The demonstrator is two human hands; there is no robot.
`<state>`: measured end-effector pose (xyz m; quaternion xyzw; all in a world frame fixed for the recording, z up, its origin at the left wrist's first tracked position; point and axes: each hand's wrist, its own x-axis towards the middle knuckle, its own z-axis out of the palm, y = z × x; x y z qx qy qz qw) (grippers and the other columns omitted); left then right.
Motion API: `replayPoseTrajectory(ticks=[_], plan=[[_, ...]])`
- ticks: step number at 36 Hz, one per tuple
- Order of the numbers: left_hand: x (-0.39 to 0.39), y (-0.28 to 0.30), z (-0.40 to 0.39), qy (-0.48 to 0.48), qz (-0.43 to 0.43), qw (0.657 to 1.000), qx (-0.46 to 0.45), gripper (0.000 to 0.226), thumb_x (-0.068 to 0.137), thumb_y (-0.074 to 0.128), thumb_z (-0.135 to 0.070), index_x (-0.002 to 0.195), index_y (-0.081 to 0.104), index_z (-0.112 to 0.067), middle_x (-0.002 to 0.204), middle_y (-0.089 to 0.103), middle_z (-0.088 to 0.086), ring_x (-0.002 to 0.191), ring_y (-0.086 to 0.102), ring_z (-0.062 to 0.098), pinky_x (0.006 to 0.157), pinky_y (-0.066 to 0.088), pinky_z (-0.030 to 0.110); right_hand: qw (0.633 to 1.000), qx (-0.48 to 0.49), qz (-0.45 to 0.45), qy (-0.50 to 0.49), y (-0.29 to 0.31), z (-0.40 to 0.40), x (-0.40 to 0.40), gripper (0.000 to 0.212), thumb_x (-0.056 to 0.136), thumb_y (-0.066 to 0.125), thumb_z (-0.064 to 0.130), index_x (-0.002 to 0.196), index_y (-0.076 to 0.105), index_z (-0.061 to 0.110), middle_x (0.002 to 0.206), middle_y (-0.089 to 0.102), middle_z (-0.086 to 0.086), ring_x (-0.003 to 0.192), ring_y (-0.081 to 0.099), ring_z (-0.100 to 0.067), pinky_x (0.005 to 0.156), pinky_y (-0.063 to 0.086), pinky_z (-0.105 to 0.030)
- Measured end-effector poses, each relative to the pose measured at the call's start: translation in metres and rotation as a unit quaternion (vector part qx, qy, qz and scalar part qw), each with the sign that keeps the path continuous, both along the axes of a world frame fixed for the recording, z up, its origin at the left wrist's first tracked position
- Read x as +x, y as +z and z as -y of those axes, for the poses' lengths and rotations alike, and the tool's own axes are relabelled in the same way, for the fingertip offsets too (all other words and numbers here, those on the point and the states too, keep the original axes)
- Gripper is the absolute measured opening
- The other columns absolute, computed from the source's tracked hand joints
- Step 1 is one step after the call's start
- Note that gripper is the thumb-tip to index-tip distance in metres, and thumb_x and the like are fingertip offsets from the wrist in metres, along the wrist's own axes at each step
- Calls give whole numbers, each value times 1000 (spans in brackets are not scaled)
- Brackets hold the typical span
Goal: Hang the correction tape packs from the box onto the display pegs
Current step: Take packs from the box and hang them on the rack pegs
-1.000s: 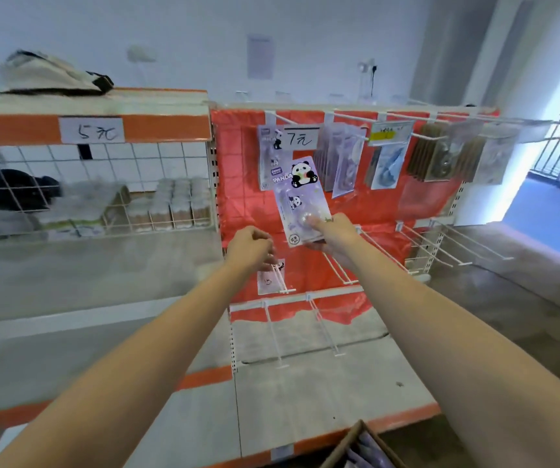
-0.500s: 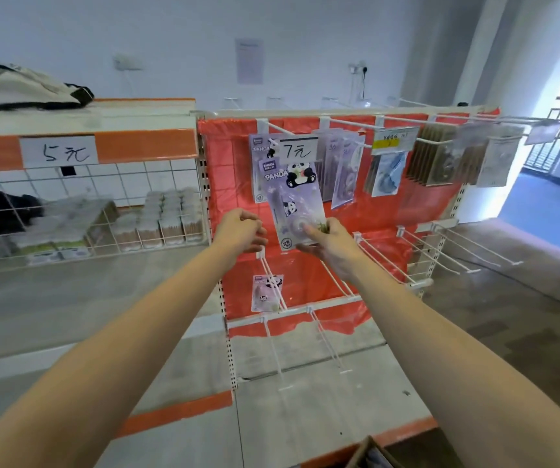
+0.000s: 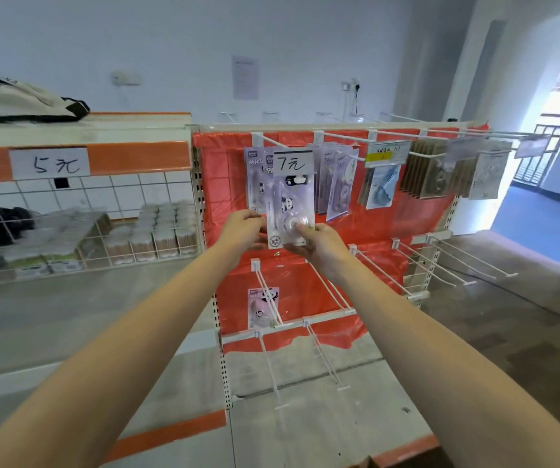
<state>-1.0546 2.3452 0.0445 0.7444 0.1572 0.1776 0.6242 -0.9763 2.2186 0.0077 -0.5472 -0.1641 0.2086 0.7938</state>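
Both hands hold one lilac panda correction tape pack (image 3: 290,206) upright in front of the orange display panel (image 3: 366,238). My right hand (image 3: 315,238) pinches its lower edge, thumb on the clear blister. My left hand (image 3: 243,229) grips its lower left side. The pack's top sits behind the "7元" price tag (image 3: 292,162) at the top-left peg (image 3: 267,140), where another panda pack (image 3: 253,177) hangs. One more panda pack (image 3: 262,307) hangs on a lower peg. Whether the held pack is on the peg is hidden by the tag.
Bare white pegs (image 3: 440,261) jut out at middle right, more below. Other hanging goods (image 3: 434,170) fill the top row. A wire basket (image 3: 86,231) with cotton swabs stands left under a "5元" sign. A bag (image 3: 18,99) lies on top. The box corner (image 3: 369,462) shows at the bottom.
Both hands have raised the pack from the middle of the panel up to the top-left peg, and its top is now behind the price tag. My left hand has come onto the pack.
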Motion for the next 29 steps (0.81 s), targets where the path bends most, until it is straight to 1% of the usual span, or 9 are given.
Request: replayPoseTrajectory(ticks=[2, 6, 9, 13, 19, 22, 24, 27, 29], plan=[[0, 1, 0, -4, 9, 1000, 3, 21, 98, 44, -2, 83, 55, -11, 75, 60, 5, 59, 57, 14, 48, 50, 18, 1000, 11, -3, 8, 1, 0, -1, 15, 94, 56, 6, 105, 49, -1, 88, 61, -9, 73, 65, -17, 67, 60, -29], [3, 4, -6, 10, 17, 1000, 8, 13, 100, 44, -8, 94, 56, -7, 79, 59, 6, 62, 58, 15, 51, 52, 20, 1000, -2, 6, 5, 1, 0, -2, 8, 95, 54, 6, 89, 52, 1, 85, 62, -9, 77, 63, -21, 66, 59, -29], [6, 6, -11, 16, 17, 1000, -2, 14, 100, 46, -14, 94, 56, -8, 77, 59, 5, 63, 59, 16, 59, 53, 25, 999, -32, 11, -1, 1, 0, -2, 12, 95, 56, 8, 88, 46, 6, 96, 60, -13, 81, 64, -23, 64, 60, -30], [9, 7, -12, 9, 23, 1000, -14, 25, 97, 53, -25, 112, 57, -5, 90, 62, 8, 69, 62, 18, 68, 55, 29, 999, -44, 21, -5, 3, 5, -4, 12, 95, 55, 7, 86, 48, 6, 90, 60, -10, 78, 63, -21, 65, 59, -30], [7, 15, 1, -26, 56, 998, 5, 10, 98, 49, -11, 103, 57, -8, 77, 58, 4, 62, 56, 13, 54, 51, 16, 1000, 0, 9, -26, 6, 9, -6, 17, 96, 54, 10, 81, 48, 5, 75, 57, -5, 69, 63, -18, 63, 59, -28], [10, 16, 0, -21, 55, 998, 11, 13, 97, 46, -4, 105, 57, -7, 76, 56, 4, 62, 54, 13, 56, 51, 18, 999, -30, 20, -20, 7, 11, -6, 13, 96, 54, 10, 88, 46, 5, 89, 60, -10, 75, 64, -20, 59, 59, -27], [10, 15, -2, -23, 52, 998, 12, 15, 95, 45, 1, 96, 57, -7, 74, 55, 5, 61, 53, 14, 56, 51, 19, 998, -59, 30, -14, 8, 14, -6, 12, 96, 55, 11, 96, 46, 3, 100, 61, -14, 78, 64, -22, 57, 58, -26], [11, 11, -4, -28, 56, 998, 10, 25, 94, 43, 4, 81, 57, -11, 69, 56, 6, 58, 53, 15, 52, 50, 18, 995, -90, 40, -17, 8, 16, -6, 24, 96, 56, 13, 112, 45, -1, 113, 58, -21, 81, 63, -25, 55, 58, -27], [12, 10, -4, -27, 57, 998, 6, 25, 94, 43, 3, 80, 56, -12, 69, 56, 6, 58, 53, 15, 53, 50, 19, 994, -98, 41, -24, 9, 16, -6, 24, 96, 57, 14, 110, 45, -1, 119, 55, -24, 81, 62, -27, 54, 58, -27]])
